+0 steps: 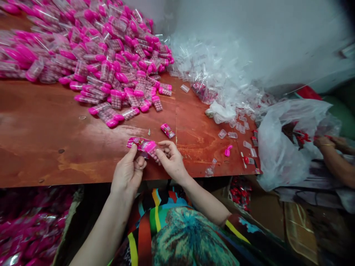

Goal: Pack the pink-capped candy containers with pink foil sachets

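My left hand pinches a pink printed wrapper between thumb and fingers, above the front edge of the table. In my right hand is a clear candy tube with a pink cap, full of small pink balls. The capped end of the tube touches the open side of the wrapper; how far it sits inside I cannot tell. Just beyond my hands a second pink printed packet lies on the reddish wooden table.
A big heap of pink-capped candy tubes covers the back left. Clear plastic containers pile up at the back right. A white plastic bag stands right, beside another person's hands. Pink packets fill a sack below left.
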The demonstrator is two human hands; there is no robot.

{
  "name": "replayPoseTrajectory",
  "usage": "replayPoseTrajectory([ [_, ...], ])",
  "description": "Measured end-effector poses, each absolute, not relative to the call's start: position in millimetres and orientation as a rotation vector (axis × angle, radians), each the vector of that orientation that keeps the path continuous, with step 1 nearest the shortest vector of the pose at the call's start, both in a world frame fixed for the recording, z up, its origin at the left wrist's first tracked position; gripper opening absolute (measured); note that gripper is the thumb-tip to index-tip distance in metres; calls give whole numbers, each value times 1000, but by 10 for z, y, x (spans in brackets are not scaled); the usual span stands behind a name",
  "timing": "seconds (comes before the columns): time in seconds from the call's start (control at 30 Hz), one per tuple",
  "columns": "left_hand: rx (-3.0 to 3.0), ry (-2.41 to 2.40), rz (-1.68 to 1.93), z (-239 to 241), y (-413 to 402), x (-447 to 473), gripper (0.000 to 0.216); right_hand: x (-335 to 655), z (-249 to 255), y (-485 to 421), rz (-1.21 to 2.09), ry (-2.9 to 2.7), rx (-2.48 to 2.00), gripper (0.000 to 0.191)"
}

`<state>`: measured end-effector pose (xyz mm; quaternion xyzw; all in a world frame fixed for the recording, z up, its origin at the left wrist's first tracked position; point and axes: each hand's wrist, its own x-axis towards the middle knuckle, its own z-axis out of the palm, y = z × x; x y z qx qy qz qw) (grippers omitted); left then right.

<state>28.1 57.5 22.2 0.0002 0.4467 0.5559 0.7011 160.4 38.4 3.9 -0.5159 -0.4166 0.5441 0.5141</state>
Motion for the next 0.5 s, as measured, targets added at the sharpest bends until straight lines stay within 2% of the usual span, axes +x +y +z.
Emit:
replayPoseTrajectory([
  [0.2, 126, 962, 1179, 239, 502, 317, 33, 1602, -21, 289, 1310, -1044, -1236, 35],
  [0.5, 308, 873, 980, 164, 420, 369, 34, 1668, 26, 215, 863, -1508, -1345, 28],
])
